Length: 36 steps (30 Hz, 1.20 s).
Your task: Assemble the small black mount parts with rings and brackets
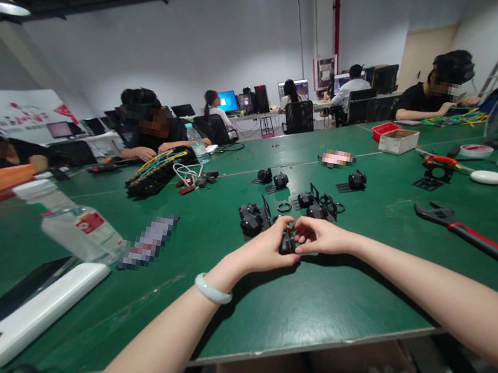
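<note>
Both my hands meet over the green table (315, 301), closed around one small black plastic part (288, 242). My left hand (267, 249), with a pale bangle at the wrist, grips it from the left. From the right, my right hand (321, 235) pinches the same part with its fingertips. Just beyond my hands lie several more black parts (252, 218), some with flat brackets (323, 205) and a loose black ring (284, 206). How the held part is built is hidden by my fingers.
A red-handled adjustable wrench (476, 235) lies to the right. A clear water bottle (73, 223), a white power bank (33, 314) and a dark phone (12, 298) sit at the left. Other people work at the far edges, near a cable bundle (155, 171) and a small cardboard box (398, 140).
</note>
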Motion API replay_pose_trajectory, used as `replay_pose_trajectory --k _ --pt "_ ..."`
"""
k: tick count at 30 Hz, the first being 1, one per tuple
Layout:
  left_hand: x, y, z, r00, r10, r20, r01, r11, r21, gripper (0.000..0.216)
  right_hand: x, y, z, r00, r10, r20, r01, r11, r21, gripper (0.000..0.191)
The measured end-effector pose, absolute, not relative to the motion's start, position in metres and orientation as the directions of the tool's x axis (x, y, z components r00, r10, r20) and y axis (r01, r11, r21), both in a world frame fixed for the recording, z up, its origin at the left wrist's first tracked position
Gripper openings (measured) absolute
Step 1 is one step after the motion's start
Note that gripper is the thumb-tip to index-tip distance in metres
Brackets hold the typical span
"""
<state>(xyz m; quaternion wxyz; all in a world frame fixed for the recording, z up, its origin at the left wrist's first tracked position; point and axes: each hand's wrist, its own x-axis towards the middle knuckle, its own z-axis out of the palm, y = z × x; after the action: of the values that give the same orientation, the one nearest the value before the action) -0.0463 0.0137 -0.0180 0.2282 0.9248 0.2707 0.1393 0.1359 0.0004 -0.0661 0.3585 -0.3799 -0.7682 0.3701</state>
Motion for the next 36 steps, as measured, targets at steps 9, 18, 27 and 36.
replay_pose_trajectory --k 9,18,27,36 --pt "-0.0457 0.0132 -0.0187 0.810 0.574 0.118 0.458 -0.746 0.484 0.063 0.1369 0.0009 -0.0660 -0.460 0.849 0.259 0.307 0.426 -0.851 0.039" --pt "-0.0463 0.0134 -0.0184 0.812 0.567 0.135 0.439 -0.747 0.498 0.063 0.1355 0.0009 -0.0641 -0.430 0.851 0.302 0.353 0.466 -0.811 0.033" --pt "-0.0464 0.0132 -0.0184 0.811 0.568 0.141 0.438 -0.748 0.498 0.063 0.1332 -0.0022 -0.0585 -0.372 0.879 0.298 0.416 0.445 -0.793 0.030" --pt "-0.0465 0.0132 -0.0179 0.812 0.568 0.135 0.443 -0.750 0.491 0.064 0.1310 -0.0019 -0.0595 -0.325 0.895 0.304 0.468 0.432 -0.771 0.028"
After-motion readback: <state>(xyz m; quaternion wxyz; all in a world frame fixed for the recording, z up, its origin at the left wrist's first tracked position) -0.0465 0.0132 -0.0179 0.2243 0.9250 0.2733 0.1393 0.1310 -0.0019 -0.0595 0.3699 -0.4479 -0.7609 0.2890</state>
